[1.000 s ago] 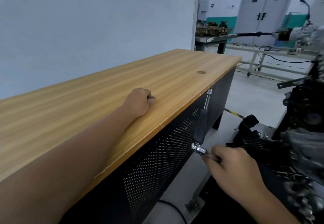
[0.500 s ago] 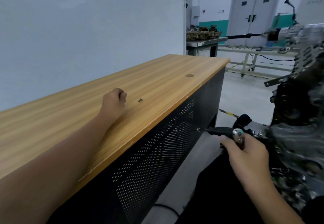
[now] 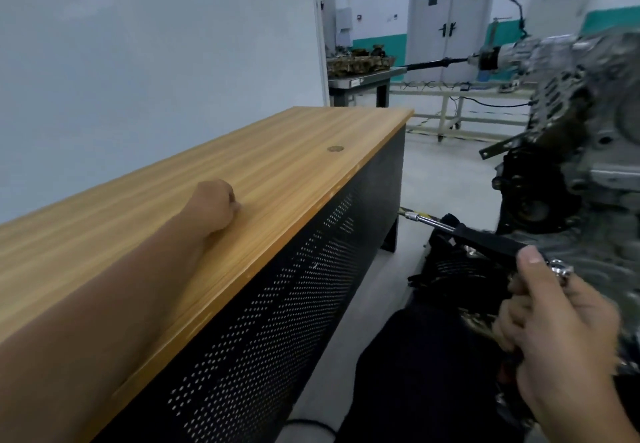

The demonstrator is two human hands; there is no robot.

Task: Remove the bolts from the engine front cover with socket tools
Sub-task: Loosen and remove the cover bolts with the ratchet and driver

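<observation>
Your right hand [image 3: 561, 318] grips the ratchet [image 3: 485, 238], fingers wrapped, its handle pointing left, away from the engine [image 3: 588, 137] just beyond; left hand [image 3: 216, 205] fisted on the worktop [image 3: 294, 151].

The engine [image 3: 588, 137] is blurred and cut by the right edge; the left hand [image 3: 216, 207] hides its fingertips

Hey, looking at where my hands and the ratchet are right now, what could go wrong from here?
1. Your left hand rests curled on the wooden bench top close to its front edge; any bolt set down there might roll off onto the floor.
2. Your right hand grips the ratchet near its head, leaving the long handle sticking out toward the bench, where it could knock the perforated panel.
</observation>
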